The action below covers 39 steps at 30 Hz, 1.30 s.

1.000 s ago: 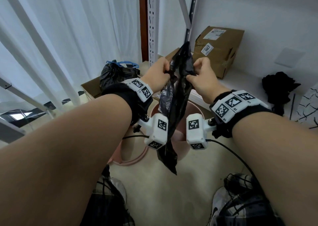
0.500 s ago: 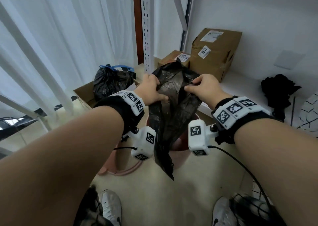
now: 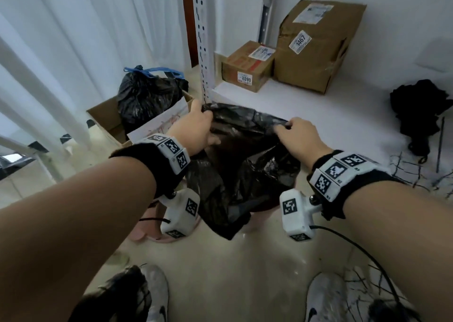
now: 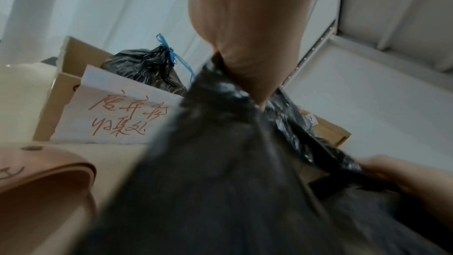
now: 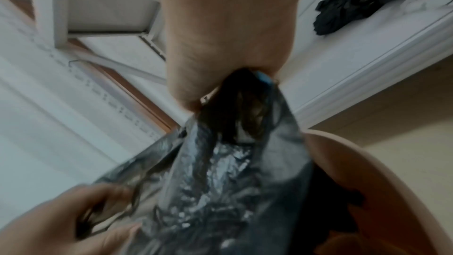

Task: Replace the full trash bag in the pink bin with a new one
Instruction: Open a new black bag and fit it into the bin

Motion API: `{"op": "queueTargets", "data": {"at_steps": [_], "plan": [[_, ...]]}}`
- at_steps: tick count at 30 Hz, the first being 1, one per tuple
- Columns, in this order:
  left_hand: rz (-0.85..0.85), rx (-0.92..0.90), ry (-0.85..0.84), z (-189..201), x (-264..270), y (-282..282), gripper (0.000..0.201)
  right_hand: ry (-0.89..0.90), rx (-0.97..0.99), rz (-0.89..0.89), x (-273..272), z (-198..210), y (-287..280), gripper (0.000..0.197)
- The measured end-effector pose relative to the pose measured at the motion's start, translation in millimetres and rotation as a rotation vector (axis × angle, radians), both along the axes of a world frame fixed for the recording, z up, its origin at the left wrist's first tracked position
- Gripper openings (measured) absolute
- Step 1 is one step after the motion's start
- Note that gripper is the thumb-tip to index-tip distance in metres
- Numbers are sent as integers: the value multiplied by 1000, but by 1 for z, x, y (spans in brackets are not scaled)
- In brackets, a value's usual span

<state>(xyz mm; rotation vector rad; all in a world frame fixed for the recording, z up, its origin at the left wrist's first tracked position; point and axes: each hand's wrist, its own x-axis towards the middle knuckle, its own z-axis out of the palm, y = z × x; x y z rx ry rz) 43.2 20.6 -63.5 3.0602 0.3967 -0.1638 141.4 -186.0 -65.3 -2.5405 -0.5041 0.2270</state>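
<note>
Both hands hold a new black trash bag [image 3: 245,169] by its mouth, pulled wide above the pink bin [image 3: 262,214], which the bag mostly hides. My left hand [image 3: 196,128] grips the left edge of the rim; my right hand [image 3: 296,135] grips the right edge. The bag's lower tip hangs over the bin's front. In the left wrist view the bag [image 4: 220,181] fills the frame below the left hand [image 4: 245,65]. The right wrist view shows the bag [image 5: 220,181] bunched in the right hand [image 5: 228,55], beside the bin's rim [image 5: 367,172]. The full tied bag [image 3: 147,96] sits in a cardboard box [image 3: 105,116] at the left.
A pink lid [image 3: 147,233] lies on the floor left of the bin. A low white shelf [image 3: 318,106] behind the bin carries two cardboard parcels [image 3: 316,42] and a black cloth [image 3: 421,108]. A perforated shelf post [image 3: 203,40] stands close by. My shoes [image 3: 326,299] are near the bottom.
The hands moved apart and down, and the bag went from a narrow hanging strip to a wide open mouth over the bin. The head view tilted lower.
</note>
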Motion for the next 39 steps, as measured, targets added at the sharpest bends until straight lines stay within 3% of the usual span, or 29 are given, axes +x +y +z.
{"op": "queueTargets", "data": {"at_steps": [2, 4, 7, 10, 11, 13, 16, 18, 20, 22, 23, 26, 29, 35, 37, 39], "plan": [[-22, 12, -32, 1, -3, -1, 74, 72, 86, -16, -11, 2, 4, 57], [-88, 16, -64, 1, -6, -8, 73, 88, -6, 31, -17, 1, 10, 65], [-33, -1, -53, 4, -6, -15, 56, -7, -268, 128, -15, -3, 20, 29], [24, -43, 40, 6, -4, -13, 27, -21, -109, 91, -13, -5, 24, 20], [45, -91, 41, 7, -3, -13, 26, -20, -31, 65, -14, -4, 23, 20], [125, -267, 21, 6, -1, -14, 29, 10, 136, 33, -17, -1, 21, 23], [222, -684, -156, -3, 7, -7, 33, 88, 311, 41, -19, 4, 18, 27], [245, -914, -320, -17, 16, 2, 47, 101, 340, 88, -21, 9, 19, 25], [220, -1019, -348, -28, 26, 5, 57, 68, 278, 153, -22, 10, 19, 46], [183, -939, -279, -3, 18, -19, 75, 6, 132, 246, -21, 4, 16, 62], [128, -788, -184, -2, 15, -21, 75, -11, 47, 288, -19, -3, 11, 57], [74, -285, -10, -11, 4, -7, 38, -65, -324, 296, -8, -17, -23, 30], [242, -151, -60, -15, -9, 15, 33, -81, -648, 172, 3, -19, -53, 33], [227, -341, -56, -22, 1, 3, 67, 56, -405, 96, -8, -23, -30, 69], [194, -356, -70, -24, 6, -5, 60, -93, -331, 175, -17, -18, -19, 73], [171, -356, -96, -25, 9, -12, 46, -374, -159, 351, -26, -11, -8, 48]]}}
